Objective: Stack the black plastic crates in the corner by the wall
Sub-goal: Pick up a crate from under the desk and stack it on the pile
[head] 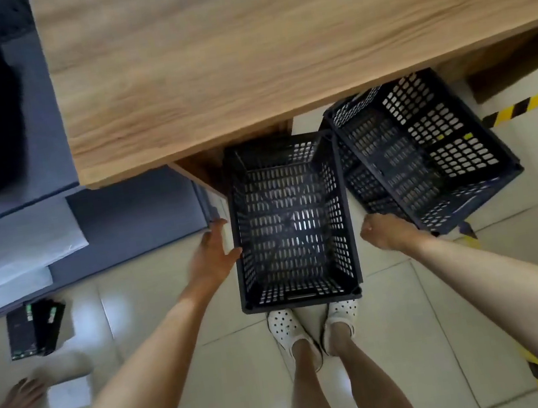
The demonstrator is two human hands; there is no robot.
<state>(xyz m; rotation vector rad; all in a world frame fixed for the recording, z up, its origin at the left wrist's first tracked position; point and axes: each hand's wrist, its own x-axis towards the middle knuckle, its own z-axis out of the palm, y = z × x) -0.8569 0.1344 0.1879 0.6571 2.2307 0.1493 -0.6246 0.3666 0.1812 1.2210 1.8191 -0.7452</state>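
Underfoot: white clogs are standing on pale floor tiles, toes almost touching the near wall of the upright crate.
Left hand: spread open, thumb just reaching the crate's left rim, not yet gripping.
Right hand: curled shut; it seems to be gripping the near corner of the tilted crate, though the fingers are hiding underneath.
Crates: both are sitting at the edge of the wooden table, the tilted one leaning against the upright one's right side.
Risk, one-handed lift: the tilted crate is likely swinging or slipping, since a single corner grip is weak.
Risk, table edge: lifting straight up is risking a knock against the overhang.
Risk, feet: a dropped crate is landing on toes.
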